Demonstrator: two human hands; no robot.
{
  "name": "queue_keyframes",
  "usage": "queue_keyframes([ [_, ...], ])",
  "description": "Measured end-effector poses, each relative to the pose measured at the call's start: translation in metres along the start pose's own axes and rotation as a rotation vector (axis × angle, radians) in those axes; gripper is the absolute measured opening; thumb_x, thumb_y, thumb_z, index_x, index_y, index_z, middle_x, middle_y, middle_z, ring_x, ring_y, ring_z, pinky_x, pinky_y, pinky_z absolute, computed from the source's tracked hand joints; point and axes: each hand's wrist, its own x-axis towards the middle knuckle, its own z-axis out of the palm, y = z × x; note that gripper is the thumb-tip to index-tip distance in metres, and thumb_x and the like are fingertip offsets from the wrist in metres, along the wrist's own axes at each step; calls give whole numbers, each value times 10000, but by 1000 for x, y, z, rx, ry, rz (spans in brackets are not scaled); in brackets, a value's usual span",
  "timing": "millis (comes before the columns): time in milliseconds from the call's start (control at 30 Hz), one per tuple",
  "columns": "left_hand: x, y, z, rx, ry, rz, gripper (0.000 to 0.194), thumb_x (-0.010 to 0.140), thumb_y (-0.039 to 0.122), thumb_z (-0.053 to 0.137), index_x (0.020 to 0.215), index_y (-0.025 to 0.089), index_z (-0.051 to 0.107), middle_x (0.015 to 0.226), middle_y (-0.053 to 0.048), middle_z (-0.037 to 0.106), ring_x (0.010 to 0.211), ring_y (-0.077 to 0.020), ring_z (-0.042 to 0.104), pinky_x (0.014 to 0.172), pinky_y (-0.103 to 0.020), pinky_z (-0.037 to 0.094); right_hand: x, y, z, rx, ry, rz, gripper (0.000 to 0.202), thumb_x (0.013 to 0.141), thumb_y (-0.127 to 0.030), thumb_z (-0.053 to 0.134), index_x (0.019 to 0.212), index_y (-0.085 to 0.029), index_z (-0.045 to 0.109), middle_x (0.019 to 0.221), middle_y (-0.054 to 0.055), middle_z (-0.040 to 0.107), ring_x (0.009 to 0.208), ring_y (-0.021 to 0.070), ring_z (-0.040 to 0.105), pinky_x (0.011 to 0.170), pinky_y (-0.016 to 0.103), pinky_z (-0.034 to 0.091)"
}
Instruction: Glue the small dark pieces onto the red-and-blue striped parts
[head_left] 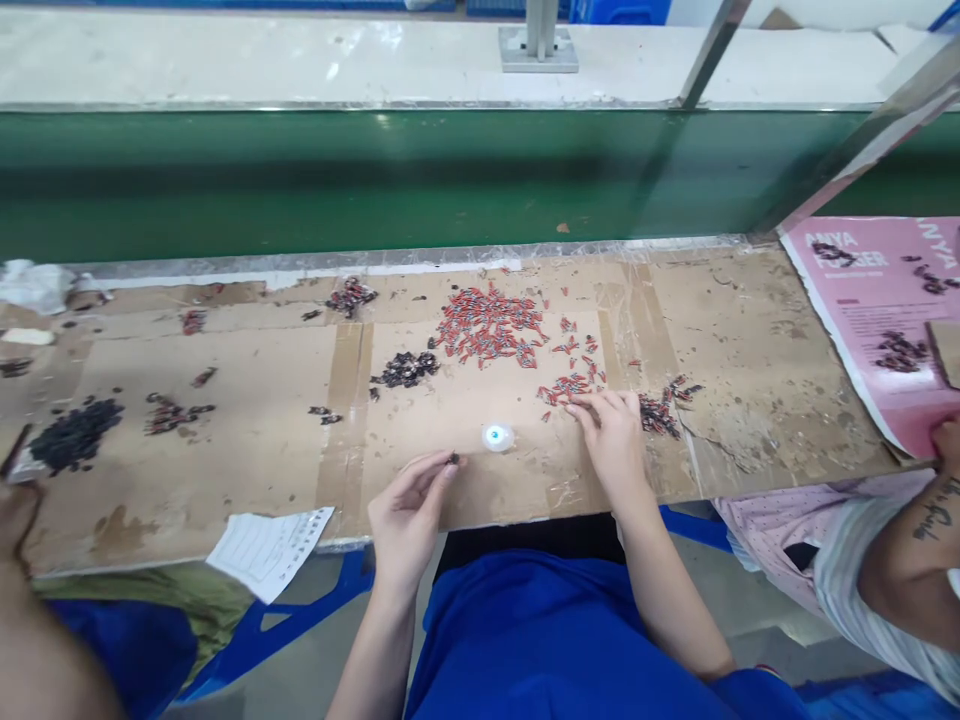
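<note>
My left hand (409, 505) is closed in a pinch, with a small dark part (454, 459) between thumb and forefinger, just above the cardboard. My right hand (611, 440) has its fingertips together at the edge of a small group of red pointed parts (568, 388); whether a piece is between them is too small to tell. Behind it lies a larger spread of the same red parts (491, 325). A heap of small black parts (409, 369) sits left of that spread. Between my hands stands a small round whitish container (496, 437) with a blue dot in its middle.
Dark-and-red pieces (660, 415) are piled right of my right hand. Black pieces (77, 433) lie far left, near another person's arm. A paper slip (270, 550) overhangs the front edge. A pink sheet (862, 320) is at right, near another person. A green panel (375, 185) rises behind the cardboard-covered bench.
</note>
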Motion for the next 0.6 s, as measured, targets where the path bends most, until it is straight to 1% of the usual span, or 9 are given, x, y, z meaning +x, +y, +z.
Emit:
queue_keyframes([
  [100,-2,6,-2,5,2,21,241,737,383,782,837,165,756,847,-76,776,782,-209,758,798,-335,644,-1,-3,-1,31,20,-2,212,926,-340,606,827,-241,765,830,79,758,862,277,565,818,445,486],
  [200,-3,16,-2,3,-2,68,194,763,363,764,804,174,750,845,-73,772,812,-207,755,798,-326,643,-3,-9,-10,115,60,29,217,904,-375,628,808,-235,763,814,81,763,838,267,594,786,429,500],
  [300,-6,29,-1,-12,-31,109,144,792,328,744,802,185,745,859,-68,777,853,-211,756,809,-329,642,-9,-27,-24,263,129,140,149,841,-363,705,820,-232,772,810,68,753,790,239,633,705,383,521],
  [367,-8,38,1,-21,-56,110,132,799,321,740,807,190,746,832,-56,779,810,-204,760,773,-314,648,-17,-46,-32,416,163,196,109,815,-310,739,879,-232,781,843,58,753,754,210,650,686,363,533],
  [400,-9,42,3,-23,-68,106,137,797,326,743,813,190,749,818,-51,780,781,-200,761,754,-307,651,-21,-57,-35,496,149,195,115,819,-279,739,919,-243,783,857,51,755,766,203,659,697,358,543],
  [500,-14,54,9,-8,-98,75,191,786,365,755,853,186,763,822,-57,787,745,-206,763,735,-310,657,-31,-90,-39,673,47,159,98,840,-220,713,871,-266,794,801,36,757,786,200,678,718,353,575],
  [600,-18,61,13,5,-121,77,199,797,369,749,884,191,770,855,-59,790,768,-210,764,752,-315,656,-34,-112,-39,782,-38,221,105,847,-217,695,870,-256,790,853,47,775,802,196,718,714,328,611],
])
